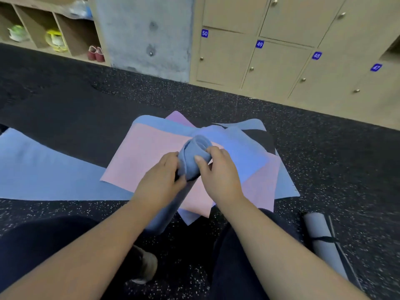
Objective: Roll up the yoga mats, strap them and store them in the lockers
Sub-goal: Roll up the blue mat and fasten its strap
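Ahead, the lockers point(270, 61) are closed; shoes point(95, 53) sit in the open cubbies point(39, 29). Your left hand point(161, 180) and right hand point(218, 176) curl around the rolled blue mat point(195, 156), upright over the pink mat point(142, 156), its axis pointing toward you.

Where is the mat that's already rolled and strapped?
In the head view, the strapped grey roll lies on the black floor at lower right, beside the person's right forearm, apart from the flat mats.
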Demonstrator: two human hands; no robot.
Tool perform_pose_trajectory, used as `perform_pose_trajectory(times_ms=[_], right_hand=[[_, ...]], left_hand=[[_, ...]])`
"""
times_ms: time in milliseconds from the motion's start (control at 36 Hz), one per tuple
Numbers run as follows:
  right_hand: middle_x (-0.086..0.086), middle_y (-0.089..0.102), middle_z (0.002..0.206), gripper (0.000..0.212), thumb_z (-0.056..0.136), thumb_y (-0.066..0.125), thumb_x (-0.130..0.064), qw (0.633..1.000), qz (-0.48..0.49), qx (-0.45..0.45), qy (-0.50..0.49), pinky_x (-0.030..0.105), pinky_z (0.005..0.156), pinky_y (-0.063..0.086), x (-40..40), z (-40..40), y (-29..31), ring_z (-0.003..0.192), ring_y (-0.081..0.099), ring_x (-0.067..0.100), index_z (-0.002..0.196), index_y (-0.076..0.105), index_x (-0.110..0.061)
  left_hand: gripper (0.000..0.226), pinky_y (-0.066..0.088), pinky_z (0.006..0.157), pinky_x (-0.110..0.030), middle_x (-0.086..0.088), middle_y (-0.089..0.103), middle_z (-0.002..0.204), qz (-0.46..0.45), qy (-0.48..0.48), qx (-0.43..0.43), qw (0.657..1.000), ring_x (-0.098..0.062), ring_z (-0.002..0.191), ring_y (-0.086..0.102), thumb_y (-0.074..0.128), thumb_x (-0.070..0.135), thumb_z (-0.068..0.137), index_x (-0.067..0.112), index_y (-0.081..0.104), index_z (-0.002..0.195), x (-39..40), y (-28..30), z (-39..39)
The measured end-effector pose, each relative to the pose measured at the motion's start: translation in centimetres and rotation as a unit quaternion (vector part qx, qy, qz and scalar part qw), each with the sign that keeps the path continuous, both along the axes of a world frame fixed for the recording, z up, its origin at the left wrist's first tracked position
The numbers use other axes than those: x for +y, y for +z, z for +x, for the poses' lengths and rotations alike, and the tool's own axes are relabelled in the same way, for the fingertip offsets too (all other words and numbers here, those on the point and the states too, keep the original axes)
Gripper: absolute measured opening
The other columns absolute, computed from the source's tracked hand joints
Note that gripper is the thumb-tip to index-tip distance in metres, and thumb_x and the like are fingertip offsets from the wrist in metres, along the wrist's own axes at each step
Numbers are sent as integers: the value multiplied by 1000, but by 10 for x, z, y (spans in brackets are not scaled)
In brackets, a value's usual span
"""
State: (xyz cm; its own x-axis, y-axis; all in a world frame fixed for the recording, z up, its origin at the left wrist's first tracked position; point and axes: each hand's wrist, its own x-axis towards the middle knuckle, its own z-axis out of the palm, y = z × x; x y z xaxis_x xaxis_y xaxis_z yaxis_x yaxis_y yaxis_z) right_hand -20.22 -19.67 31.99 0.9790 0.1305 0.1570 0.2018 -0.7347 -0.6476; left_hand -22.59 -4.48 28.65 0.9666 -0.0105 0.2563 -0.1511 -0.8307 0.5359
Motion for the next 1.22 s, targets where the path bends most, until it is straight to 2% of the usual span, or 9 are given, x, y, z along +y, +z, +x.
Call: perform_pose_trajectory(times_ms=[250, 361, 556, 667, 833, 917, 1028, 1139, 1222], right_hand=[[6, 21, 154, 28, 99, 50, -26, 998, -51, -42, 15, 30, 81, 39, -39, -38, 25, 121, 49, 26, 126, 52, -18], [5, 25, 148, 31, 97, 52, -23, 999, -13, -48, 5, 34, 86, 46, -54, -48, 33, 108, 55, 25, 127, 51, -18], [-2, 37, 131, 36, 89, 60, -44, 990, 127, -30, -49, 36, 91, 50, -73, -60, 43, 89, 59, 10, 110, 60, -15], [-12, 29, 130, 38, 85, 68, -45, 995, 97, -17, -34, 28, 89, 47, -84, -60, 49, 94, 55, 10, 108, 59, -15], [-4, 32, 147, 24, 93, 62, -29, 997, 55, -45, -16, 33, 91, 47, -94, -60, 45, 104, 56, 16, 109, 62, -11], [-6, 28, 150, 24, 95, 59, -30, 998, 43, -49, -7, 35, 89, 48, -95, -62, 47, 99, 56, 15, 111, 60, -12], [-7, 26, 151, 20, 96, 56, -29, 998, 22, -62, 15, 24, 78, 40, -96, -62, 51, 92, 50, 10, 108, 58, -13], [-7, 24, 152, 19, 95, 57, -27, 997, 20, -67, 31, 29, 82, 44, -95, -62, 54, 97, 55, 13, 106, 58, -12], [-7, 25, 152, 20, 94, 57, -26, 997, 28, -69, 32, 31, 87, 46, -97, -62, 54, 103, 55, 13, 109, 59, -12]], left_hand=[[3, 39, 74, -31, -6, 56, 93, -17, -71, -117, 990, -21, 86, 52, 59, 10, 88, 7, 58, 86, -35, 39, -14], [5, 36, 74, -12, 1, 57, 94, -103, -72, -132, 983, -3, 86, 47, 59, 7, 88, 6, 62, 91, -58, 54, -20], [16, 43, 82, -23, -2, 59, 98, -139, -141, -120, 973, -5, 93, 51, 54, 11, 82, 3, 66, 90, -87, 76, -27], [13, 35, 82, -1, 17, 53, 98, -132, -157, -121, 971, 15, 93, 49, 58, 4, 83, 8, 69, 88, -87, 74, -30], [24, 48, 95, -29, 18, 52, 108, -160, -160, -70, 971, 4, 106, 51, 68, 5, 86, 22, 62, 102, -89, 70, -38], [52, 45, 87, -23, 17, 45, 120, -161, -119, -32, 979, 7, 106, 45, 74, 21, 84, 23, 45, 127, -91, 75, -40], [94, 24, 105, -20, 17, 24, 136, -173, -100, -26, 979, 4, 126, 26, 81, 25, 76, 17, 21, 148, -92, 78, -33], [103, 26, 112, -26, 15, 27, 146, -198, -127, 27, 972, -1, 134, 29, 81, 24, 75, 20, 11, 151, -94, 78, -24], [101, 37, 110, -36, 9, 41, 143, -223, -132, 42, 965, -8, 131, 40, 77, 39, 62, 23, 25, 146, -95, 75, -19]])
